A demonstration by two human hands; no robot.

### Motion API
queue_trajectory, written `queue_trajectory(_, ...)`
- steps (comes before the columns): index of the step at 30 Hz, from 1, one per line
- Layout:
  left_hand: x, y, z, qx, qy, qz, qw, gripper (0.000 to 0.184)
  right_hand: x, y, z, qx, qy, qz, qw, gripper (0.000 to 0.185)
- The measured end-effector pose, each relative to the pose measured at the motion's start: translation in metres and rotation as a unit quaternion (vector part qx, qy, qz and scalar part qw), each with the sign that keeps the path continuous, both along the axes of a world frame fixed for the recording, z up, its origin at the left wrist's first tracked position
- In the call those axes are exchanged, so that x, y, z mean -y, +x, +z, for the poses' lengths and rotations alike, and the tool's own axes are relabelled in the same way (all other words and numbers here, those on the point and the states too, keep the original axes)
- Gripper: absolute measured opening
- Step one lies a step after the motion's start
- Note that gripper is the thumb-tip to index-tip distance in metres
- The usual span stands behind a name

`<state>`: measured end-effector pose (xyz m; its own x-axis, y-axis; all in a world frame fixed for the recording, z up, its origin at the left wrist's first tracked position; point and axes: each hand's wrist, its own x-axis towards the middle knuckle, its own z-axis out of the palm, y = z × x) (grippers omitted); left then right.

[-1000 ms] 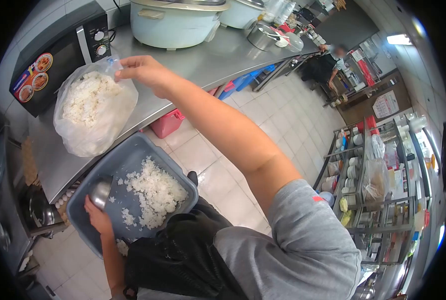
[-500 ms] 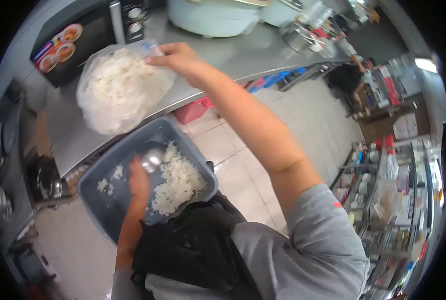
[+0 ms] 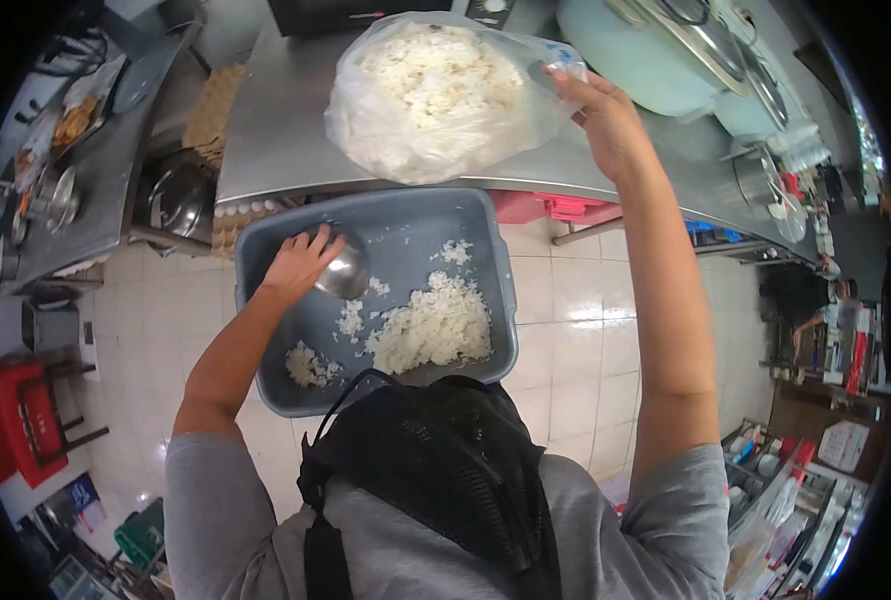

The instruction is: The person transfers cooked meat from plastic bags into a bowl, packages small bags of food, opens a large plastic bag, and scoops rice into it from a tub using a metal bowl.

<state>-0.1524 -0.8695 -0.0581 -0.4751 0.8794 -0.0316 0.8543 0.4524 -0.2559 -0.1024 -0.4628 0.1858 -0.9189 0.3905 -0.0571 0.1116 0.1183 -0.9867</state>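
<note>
A clear plastic bag of white rice (image 3: 441,85) rests on the steel counter. My right hand (image 3: 598,112) pinches the bag's gathered edge at its right side. Below the counter's front edge is a grey plastic tub (image 3: 386,215), with a large heap of loose rice (image 3: 436,325) and smaller clumps inside. My left hand (image 3: 303,262) is in the tub's upper left part, its fingers over the rim of a round metal bowl (image 3: 346,272). The bowl's inside is mostly hidden from view.
Large pale blue cookers (image 3: 646,60) stand on the steel counter (image 3: 286,120), right of the bag. A microwave (image 3: 351,8) is behind it. Red stools (image 3: 31,415) are at the left. Another person (image 3: 801,295) is far off at the right, near shelves (image 3: 786,500).
The view has swung to the left. My left hand and the metal bowl have shifted within the tub, and the rice there is spread differently. My right hand still holds the bag's edge.
</note>
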Motion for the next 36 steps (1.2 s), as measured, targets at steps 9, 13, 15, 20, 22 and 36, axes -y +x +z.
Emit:
queue_trajectory(9,0.028,0.087,0.024,0.351,-0.038,0.283,0.892,0.047,-0.005,0.002,-0.002,0.003,-0.012,0.002,1.000,0.037)
queue_trajectory(13,-0.030,0.059,0.009,0.381,0.118,0.316,0.861,0.046,-0.008,-0.005,-0.009,0.007,-0.039,0.021,0.999,0.031)
queue_trajectory(15,-0.044,0.029,-0.024,0.485,0.171,0.337,0.789,0.059,-0.004,-0.007,-0.006,0.008,-0.039,0.030,0.999,0.032)
queue_trajectory(20,-0.013,-0.021,-0.055,0.428,0.020,0.221,0.876,0.086,-0.005,-0.001,-0.004,0.020,-0.037,0.030,0.999,0.032)
queue_trajectory(22,0.016,-0.021,-0.067,0.300,-0.096,0.285,0.905,0.083,-0.008,0.001,-0.006,0.024,-0.043,0.028,0.998,0.030)
queue_trajectory(36,0.063,0.155,-0.114,0.513,0.007,0.526,0.678,0.086,-0.006,0.002,-0.014,0.027,-0.062,0.050,0.996,0.020)
